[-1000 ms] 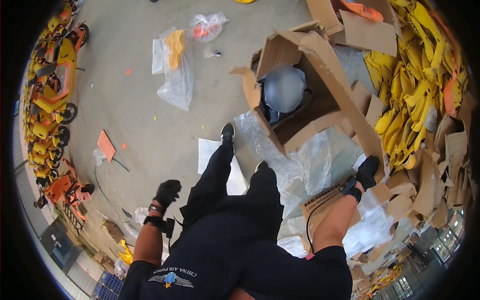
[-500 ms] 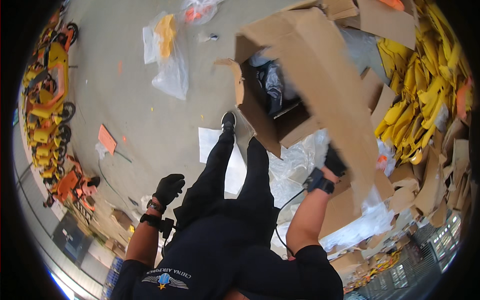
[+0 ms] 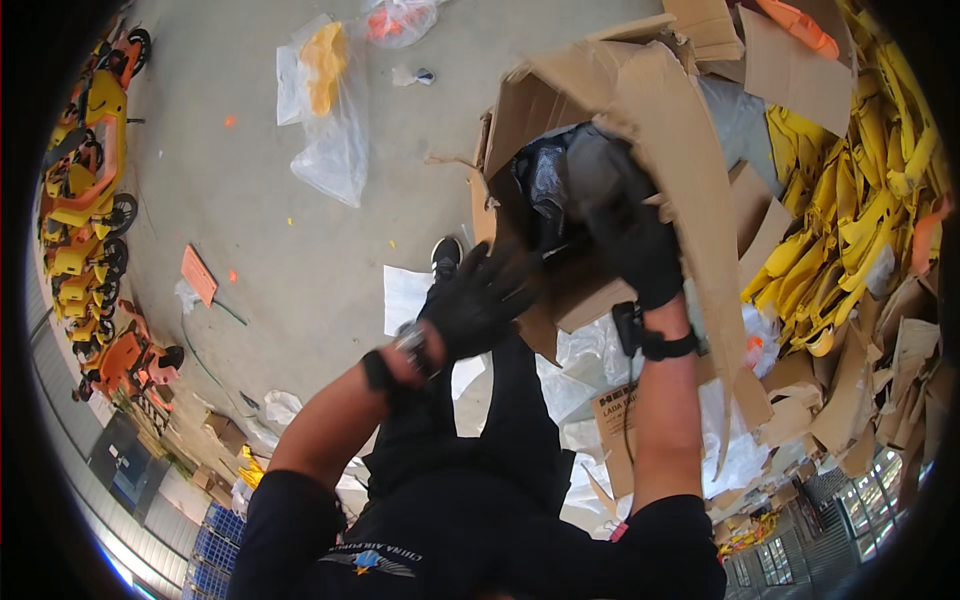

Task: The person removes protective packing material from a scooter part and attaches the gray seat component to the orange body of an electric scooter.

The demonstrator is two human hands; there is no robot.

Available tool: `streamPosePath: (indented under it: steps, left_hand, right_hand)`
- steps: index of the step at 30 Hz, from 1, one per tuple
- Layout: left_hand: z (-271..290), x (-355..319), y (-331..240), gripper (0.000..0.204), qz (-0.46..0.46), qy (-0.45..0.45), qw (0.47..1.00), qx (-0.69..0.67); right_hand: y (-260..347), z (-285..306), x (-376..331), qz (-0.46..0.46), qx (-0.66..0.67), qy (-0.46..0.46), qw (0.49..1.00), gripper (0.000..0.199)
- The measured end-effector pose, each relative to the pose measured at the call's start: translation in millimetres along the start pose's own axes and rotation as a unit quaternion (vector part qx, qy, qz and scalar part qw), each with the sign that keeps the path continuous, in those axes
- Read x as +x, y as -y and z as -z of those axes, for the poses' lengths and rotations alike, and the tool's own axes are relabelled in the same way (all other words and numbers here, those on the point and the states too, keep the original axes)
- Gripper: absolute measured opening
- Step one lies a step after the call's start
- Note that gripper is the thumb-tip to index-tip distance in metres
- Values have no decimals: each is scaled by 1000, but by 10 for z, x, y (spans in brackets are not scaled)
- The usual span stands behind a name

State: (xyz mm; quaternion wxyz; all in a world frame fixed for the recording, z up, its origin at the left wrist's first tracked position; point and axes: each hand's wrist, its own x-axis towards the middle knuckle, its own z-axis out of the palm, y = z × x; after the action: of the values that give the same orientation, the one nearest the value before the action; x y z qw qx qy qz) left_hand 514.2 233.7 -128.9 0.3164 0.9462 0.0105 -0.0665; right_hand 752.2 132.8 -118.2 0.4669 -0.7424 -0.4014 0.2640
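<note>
An open cardboard box (image 3: 520,115) stands in front of me on the floor, its long flap (image 3: 690,170) folded out on the right. Inside lie dark items in clear plastic wrap (image 3: 548,180). My right hand (image 3: 635,240), in a black glove, reaches over the box opening from the right. A blurred dark grey rounded thing (image 3: 592,170) shows at its fingers; motion smear hides whether they grip it. My left hand (image 3: 478,305), also black-gloved, is held with fingers spread by the box's near left edge, with nothing seen in it.
Yellow plastic parts (image 3: 850,230) are heaped at the right beside torn cardboard (image 3: 850,390). Clear plastic bags (image 3: 335,160) lie on the floor at far left of the box. Orange and yellow scooters (image 3: 95,200) line the left side. Plastic sheeting (image 3: 590,355) lies near my legs.
My right hand has moved from the outer flap up over the box opening. My left hand has come across to the right, to the box's edge, with its fingers now spread.
</note>
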Motion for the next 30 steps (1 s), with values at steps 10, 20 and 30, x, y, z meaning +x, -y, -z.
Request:
streamPosePath:
  steps: [10, 20, 30]
  left_hand:
    - [-562, -238, 803, 44, 91, 188, 976, 69]
    - [-582, -304, 530, 60, 101, 54, 993, -26]
    - [-357, -284, 315, 53, 98, 25, 989, -106]
  right_hand:
    - [-2071, 2459, 306, -10, -304, -91, 948, 52]
    - [-2201, 1330, 2, -130, -389, -94, 907, 40]
    - [-448, 1040, -176, 49, -396, -192, 896, 46]
